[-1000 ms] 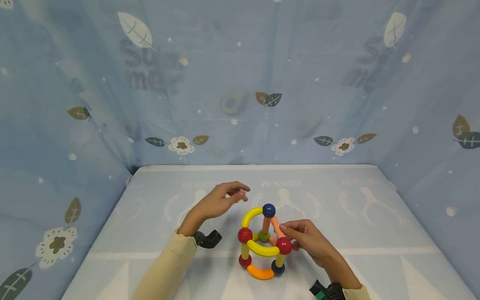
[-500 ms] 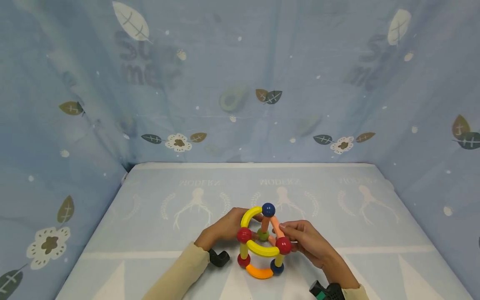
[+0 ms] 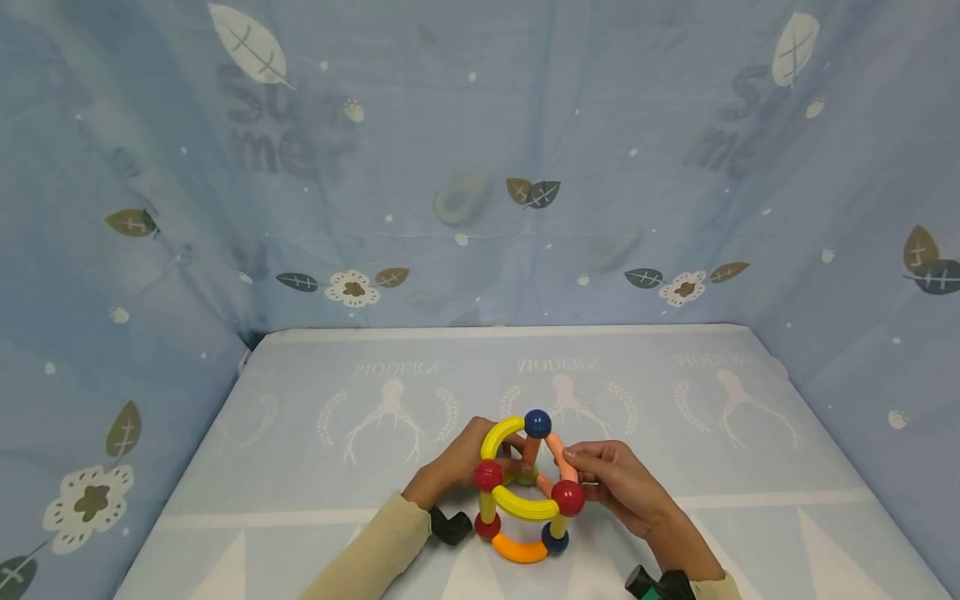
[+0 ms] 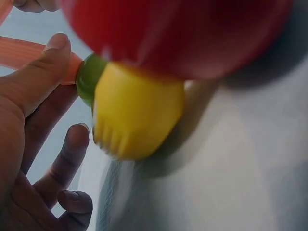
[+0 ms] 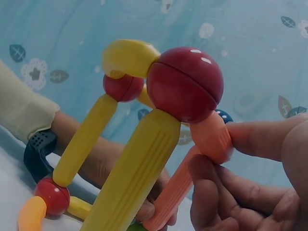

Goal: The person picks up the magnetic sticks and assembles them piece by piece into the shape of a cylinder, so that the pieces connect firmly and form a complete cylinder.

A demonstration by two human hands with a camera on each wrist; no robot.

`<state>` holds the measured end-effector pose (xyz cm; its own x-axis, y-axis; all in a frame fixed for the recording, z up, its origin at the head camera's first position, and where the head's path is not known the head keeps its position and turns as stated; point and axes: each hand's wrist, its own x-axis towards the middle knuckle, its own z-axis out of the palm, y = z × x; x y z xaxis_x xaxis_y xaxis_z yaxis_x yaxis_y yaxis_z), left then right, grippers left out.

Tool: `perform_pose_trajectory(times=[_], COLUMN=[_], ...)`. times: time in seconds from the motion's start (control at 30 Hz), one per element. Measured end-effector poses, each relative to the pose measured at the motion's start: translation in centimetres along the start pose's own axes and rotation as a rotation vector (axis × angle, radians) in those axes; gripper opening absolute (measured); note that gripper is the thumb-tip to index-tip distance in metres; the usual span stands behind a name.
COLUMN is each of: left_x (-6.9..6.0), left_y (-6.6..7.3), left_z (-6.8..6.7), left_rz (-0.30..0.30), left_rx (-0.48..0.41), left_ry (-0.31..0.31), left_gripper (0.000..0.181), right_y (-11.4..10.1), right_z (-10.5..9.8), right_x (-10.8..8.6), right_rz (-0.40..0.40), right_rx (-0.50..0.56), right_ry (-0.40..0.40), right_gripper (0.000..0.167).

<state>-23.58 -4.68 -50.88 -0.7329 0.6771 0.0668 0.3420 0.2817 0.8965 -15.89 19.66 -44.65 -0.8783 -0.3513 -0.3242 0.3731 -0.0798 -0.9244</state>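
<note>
A magnetic ball-and-rod frame stands on the table, with red balls [image 3: 489, 475], blue balls [image 3: 537, 423] and a green ball [image 4: 89, 79] joining yellow, orange and salmon rods. My left hand [image 3: 461, 457] reaches behind its left side. Thumb and a finger pinch the upright salmon rod [image 5: 173, 195] just above the green ball, the other fingers loosely bent. On the right, my right hand [image 3: 618, 483] pinches the curved salmon rod [image 5: 211, 137] between the top blue ball and the front right red ball. The yellow arc [image 3: 525, 506] spans the front; an orange arc [image 3: 520, 549] lies below.
The table [image 3: 300, 467] has a pale printed cloth. Blue patterned fabric [image 3: 420, 167] rises behind it and at both sides. Dark cameras are strapped at the left wrist [image 3: 450, 527] and right wrist [image 3: 663, 585].
My left hand has come down from above the table, rightward behind the frame, and taken hold of the upright salmon rod. The right hand keeps its pinch; the frame has barely shifted.
</note>
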Motion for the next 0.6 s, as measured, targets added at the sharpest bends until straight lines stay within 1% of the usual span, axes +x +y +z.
perform_pose_trajectory(times=[0.17, 0.3, 0.5, 0.6], left_x=[-0.08, -0.1, 0.05, 0.14], left_y=[-0.22, -0.36, -0.35, -0.38], left_z=[0.11, 0.15, 0.17, 0.22], left_rz=[0.01, 0.02, -0.006, -0.01], left_rx=[0.001, -0.004, 0.0, -0.003], left_ry=[0.001, 0.006, 0.013, 0.013], left_gripper=[0.025, 0.025, 0.025, 0.024], right_y=[-0.26, -0.48, -0.68, -0.66], right_z=[-0.08, -0.13, -0.14, -0.13], right_x=[-0.27, -0.45, -0.6, -0.69], right_rz=[-0.008, -0.023, -0.039, -0.046], right_rx=[0.068, 0.114, 0.123, 0.147], right_ry=[0.007, -0.001, -0.005, 0.006], right_gripper=[0.02, 0.019, 0.018, 0.018])
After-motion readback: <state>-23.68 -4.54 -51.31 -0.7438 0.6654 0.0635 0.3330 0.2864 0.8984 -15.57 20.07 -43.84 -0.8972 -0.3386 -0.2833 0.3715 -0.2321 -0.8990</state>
